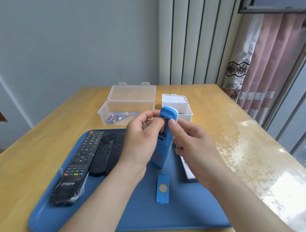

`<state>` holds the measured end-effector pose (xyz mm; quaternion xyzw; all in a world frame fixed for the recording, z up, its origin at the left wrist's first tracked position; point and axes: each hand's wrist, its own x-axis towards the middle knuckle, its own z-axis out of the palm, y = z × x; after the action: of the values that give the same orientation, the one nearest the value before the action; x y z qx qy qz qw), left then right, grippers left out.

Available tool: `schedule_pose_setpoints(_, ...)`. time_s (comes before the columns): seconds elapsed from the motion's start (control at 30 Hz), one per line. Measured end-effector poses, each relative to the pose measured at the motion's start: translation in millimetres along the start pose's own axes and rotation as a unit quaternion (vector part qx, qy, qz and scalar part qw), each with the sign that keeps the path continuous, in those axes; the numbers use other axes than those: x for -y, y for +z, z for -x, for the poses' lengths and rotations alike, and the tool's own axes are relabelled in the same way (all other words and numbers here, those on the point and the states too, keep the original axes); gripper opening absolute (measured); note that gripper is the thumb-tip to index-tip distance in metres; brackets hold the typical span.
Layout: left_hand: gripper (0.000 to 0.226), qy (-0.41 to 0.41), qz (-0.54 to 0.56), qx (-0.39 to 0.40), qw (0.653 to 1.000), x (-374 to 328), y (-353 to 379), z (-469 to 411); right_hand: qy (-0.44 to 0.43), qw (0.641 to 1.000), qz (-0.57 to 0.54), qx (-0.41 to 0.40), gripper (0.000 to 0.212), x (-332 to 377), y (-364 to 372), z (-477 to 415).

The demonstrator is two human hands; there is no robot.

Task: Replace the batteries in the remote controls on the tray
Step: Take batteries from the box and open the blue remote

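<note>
I hold a blue remote (162, 146) up over the blue tray (179, 215), its back toward me and the battery compartment open. My right hand (191, 143) grips it from the right, thumb on its upper edge. The thumb of my left hand (140, 138) presses on a battery (162, 129) sitting in the compartment. A second small battery (144, 126) shows inside that hand's curled fingers. The blue battery cover (162, 188) lies flat on the tray below the remote.
Three black remotes (80, 158) lie side by side on the tray's left. A white remote (187, 168) pokes out under my right wrist. Behind the tray stand an open clear box (126, 106) holding several batteries (114, 118) and an open white box (178, 108).
</note>
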<state>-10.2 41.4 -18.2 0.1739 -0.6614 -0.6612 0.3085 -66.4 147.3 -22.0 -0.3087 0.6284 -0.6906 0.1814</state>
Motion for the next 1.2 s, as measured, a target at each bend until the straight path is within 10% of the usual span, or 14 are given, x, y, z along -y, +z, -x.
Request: schedule_pose_setpoints(1.2,0.017,-0.121,0.081,-0.019,0.989,-24,10,-2,-0.057,0.998,0.015,0.003,0.026,-3,0,-2)
